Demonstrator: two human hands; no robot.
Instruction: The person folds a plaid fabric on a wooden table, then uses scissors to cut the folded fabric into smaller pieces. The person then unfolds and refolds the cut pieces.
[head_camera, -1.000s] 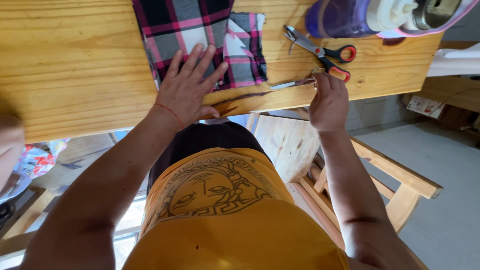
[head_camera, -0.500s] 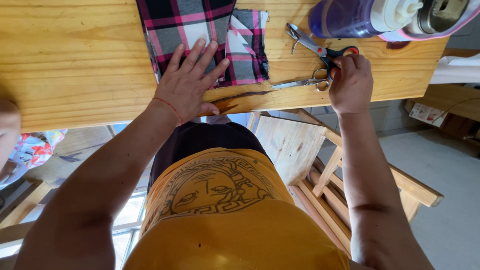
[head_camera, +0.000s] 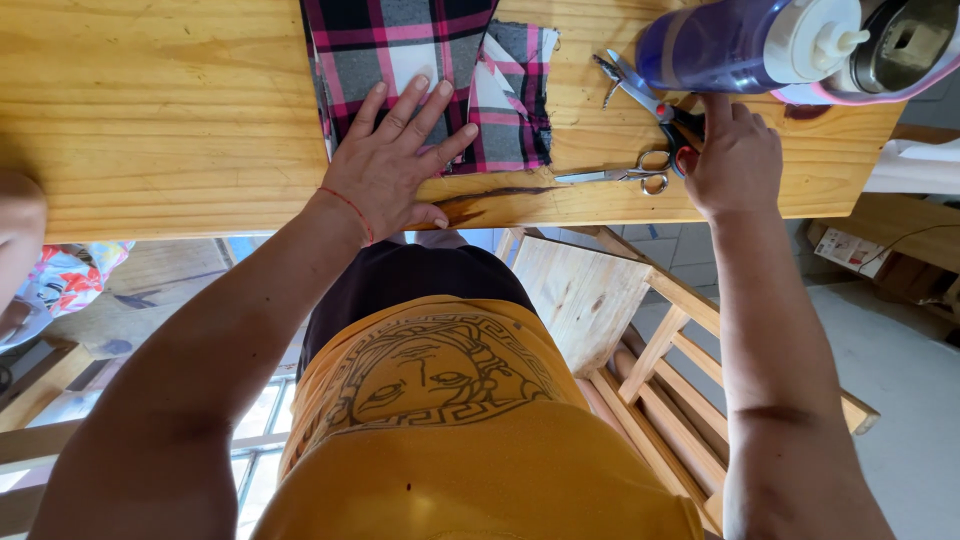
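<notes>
— Where do the scissors (head_camera: 650, 105) lie from the hands?

— Near the bench's (head_camera: 150, 120) front edge, toward its right end, just left of the right hand (head_camera: 730, 160). That hand is on their red and black handles, fingers curled there, though I cannot tell if it has closed round them. The blades point up and left, away from the hand, so the long axis runs diagonally across the bench.

— And the other hand?

— The left hand (head_camera: 400, 165) lies open and flat, fingers spread, pressing the plaid cloth (head_camera: 420, 50) by the front edge. It is well apart from the scissors; the right is plainly nearer.

— Anything between?

— A smaller silver pair (head_camera: 620, 177) lying along the front edge, and a purple bottle (head_camera: 740, 40) beyond
</notes>
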